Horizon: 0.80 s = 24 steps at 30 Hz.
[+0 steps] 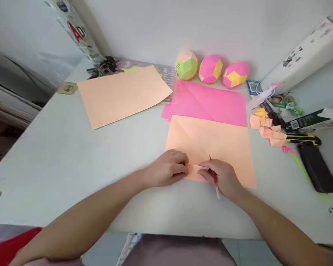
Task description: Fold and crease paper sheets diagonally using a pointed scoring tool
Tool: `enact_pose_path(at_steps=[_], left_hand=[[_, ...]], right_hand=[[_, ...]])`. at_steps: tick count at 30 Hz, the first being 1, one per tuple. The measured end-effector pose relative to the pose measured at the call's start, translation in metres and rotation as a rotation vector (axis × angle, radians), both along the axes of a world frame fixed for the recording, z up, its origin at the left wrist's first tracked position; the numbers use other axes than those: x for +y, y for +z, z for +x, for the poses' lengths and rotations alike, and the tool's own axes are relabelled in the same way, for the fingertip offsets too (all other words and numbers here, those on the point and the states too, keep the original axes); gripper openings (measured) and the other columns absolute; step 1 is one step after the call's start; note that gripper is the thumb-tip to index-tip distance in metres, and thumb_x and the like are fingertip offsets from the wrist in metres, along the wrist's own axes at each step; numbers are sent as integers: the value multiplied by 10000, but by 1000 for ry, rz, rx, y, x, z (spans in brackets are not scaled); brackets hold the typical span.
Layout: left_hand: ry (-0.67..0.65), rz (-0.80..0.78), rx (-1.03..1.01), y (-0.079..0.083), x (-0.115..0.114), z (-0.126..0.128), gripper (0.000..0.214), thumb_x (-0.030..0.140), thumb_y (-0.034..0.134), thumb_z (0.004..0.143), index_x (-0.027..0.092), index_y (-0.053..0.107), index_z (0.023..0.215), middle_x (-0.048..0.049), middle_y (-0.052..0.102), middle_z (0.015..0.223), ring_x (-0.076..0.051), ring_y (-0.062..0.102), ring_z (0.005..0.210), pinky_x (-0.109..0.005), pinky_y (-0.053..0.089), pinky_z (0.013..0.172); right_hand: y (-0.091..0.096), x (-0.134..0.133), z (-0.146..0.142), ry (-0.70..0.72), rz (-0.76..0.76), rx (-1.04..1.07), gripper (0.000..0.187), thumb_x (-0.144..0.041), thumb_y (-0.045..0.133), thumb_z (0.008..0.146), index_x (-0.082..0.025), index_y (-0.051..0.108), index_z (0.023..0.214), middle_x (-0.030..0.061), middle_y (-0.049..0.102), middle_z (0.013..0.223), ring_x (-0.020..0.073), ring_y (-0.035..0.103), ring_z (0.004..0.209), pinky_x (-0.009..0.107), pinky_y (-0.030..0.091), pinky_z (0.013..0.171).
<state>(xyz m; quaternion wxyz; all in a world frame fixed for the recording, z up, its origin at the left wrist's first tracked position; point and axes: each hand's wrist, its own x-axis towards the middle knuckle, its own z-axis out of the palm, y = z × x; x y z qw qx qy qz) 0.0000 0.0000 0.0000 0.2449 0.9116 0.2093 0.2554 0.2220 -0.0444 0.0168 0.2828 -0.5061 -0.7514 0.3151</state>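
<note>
A small folded strip of peach paper [194, 172] lies between my two hands, over a large peach sheet [227, 147] with faint crease lines. My left hand [170, 168] is closed on the strip's left end, its fingers curled. My right hand [223, 177] pinches the other end between thumb and forefinger. A thin pen-like tool [215, 179], red with a whitish end, is also tucked in the right hand, its narrow tip pointing away from me. Partly under the far edge of the peach sheet are pink sheets [211, 101].
Another peach sheet [122, 96] lies back left. Three faceted paper balls [211, 69] stand by the wall. At right are folded peach pieces [269, 129], a yellow-black cutter [303, 139], a black case [318, 168] and a long white roll [302, 55].
</note>
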Motion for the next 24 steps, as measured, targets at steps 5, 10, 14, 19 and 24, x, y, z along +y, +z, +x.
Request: enact_pose_path(at_steps=[5, 10, 14, 19, 24], left_hand=[[2, -1, 7, 0, -1, 2, 220, 117, 491, 858, 168, 654, 719, -49, 535, 847, -130, 486, 696, -280, 395, 668], [15, 3, 12, 1, -3, 2, 232, 113, 483, 871, 167, 665, 739, -86, 541, 1014, -138, 498, 758, -304, 423, 721], [11, 3, 8, 3, -3, 1, 230, 126, 489, 885, 159, 671, 749, -111, 530, 1088, -175, 504, 860, -329, 443, 767], [9, -23, 19, 4, -3, 2, 224, 124, 492, 888, 161, 670, 757, -113, 516, 1123, -194, 496, 926, -343, 456, 791], [1, -35, 27, 4, -3, 1, 212, 110, 491, 885, 159, 661, 769, -109, 495, 1090, -202, 470, 953, -335, 455, 789]], right_hand=[[-9, -2, 2, -27, -17, 29, 209, -393, 566, 875, -214, 657, 818, 7, 554, 607, 135, 490, 516, 272, 435, 482], [-13, -4, 3, 6, 22, -4, 186, -317, 517, 912, -213, 629, 808, -17, 484, 572, 120, 441, 507, 250, 390, 479], [-10, -3, 3, 20, 64, -39, 150, -270, 518, 912, -208, 613, 815, -27, 453, 566, 110, 421, 497, 236, 368, 476], [-12, -3, 4, 51, 132, -63, 130, -247, 498, 922, -200, 604, 862, -31, 456, 570, 103, 420, 500, 225, 363, 478], [-12, -3, 4, 48, 144, -79, 119, -234, 506, 917, -197, 605, 862, -32, 465, 569, 100, 409, 501, 222, 360, 480]])
